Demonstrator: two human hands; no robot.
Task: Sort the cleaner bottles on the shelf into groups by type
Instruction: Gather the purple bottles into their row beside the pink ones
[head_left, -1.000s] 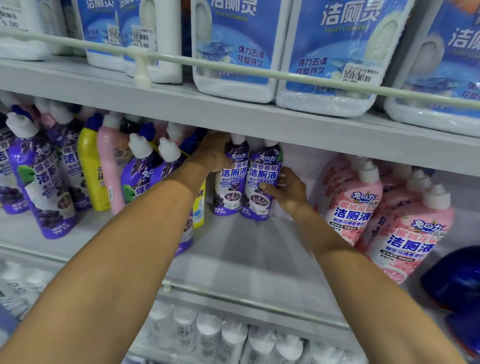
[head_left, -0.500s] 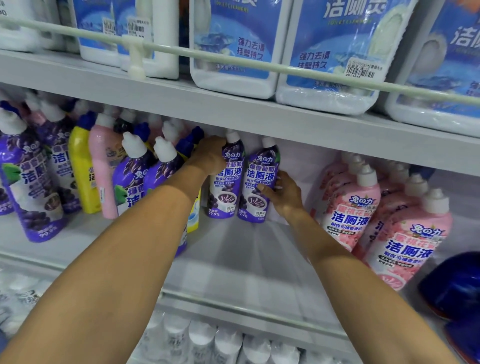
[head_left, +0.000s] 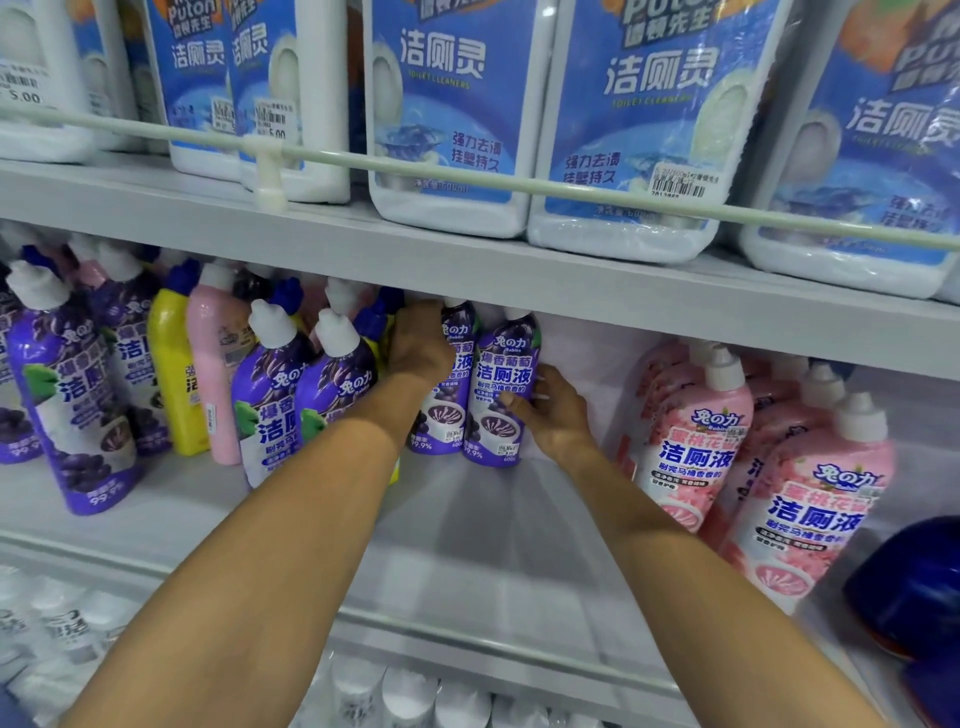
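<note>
Left arm: reached bare from the lower left edge of the view up and inward to the back of the middle shelf (head_left: 467, 545), forearm nearly straight, crossing in front of two purple bottles (head_left: 270, 405) that stood near the shelf's front.
Right arm: came up from the lower right edge, angled inward, wrist bent slightly toward the shelf's back wall.
Upper shelf (head_left: 467, 275): carried a row of white jugs (head_left: 447, 130) with blue labels behind a pale rail (head_left: 467, 174).
Pink bottles (head_left: 691, 447): grouped at the right end of the middle shelf, white caps up, apart from the right hand.
Left end of the middle shelf: mixed purple bottles (head_left: 67, 405), one yellow bottle (head_left: 171, 374) and one pink bottle (head_left: 218, 364), packed close together.
Blue object (head_left: 914, 587): at the right edge, partly cut off; could not tell what it was.
Rear purple pair: left rear bottle (head_left: 447, 410) and right rear bottle (head_left: 501, 405) stood upright, touching side by side, at the back middle of the shelf.
Left hand (head_left: 421, 338): back of hand toward the camera, fingers curled over the shoulder of the left rear bottle, grasping it; fingertips hidden.
Right hand (head_left: 558, 415): thumb pressed on the label front of the right rear bottle, fingers wrapped round its right side, grasping it.
</note>
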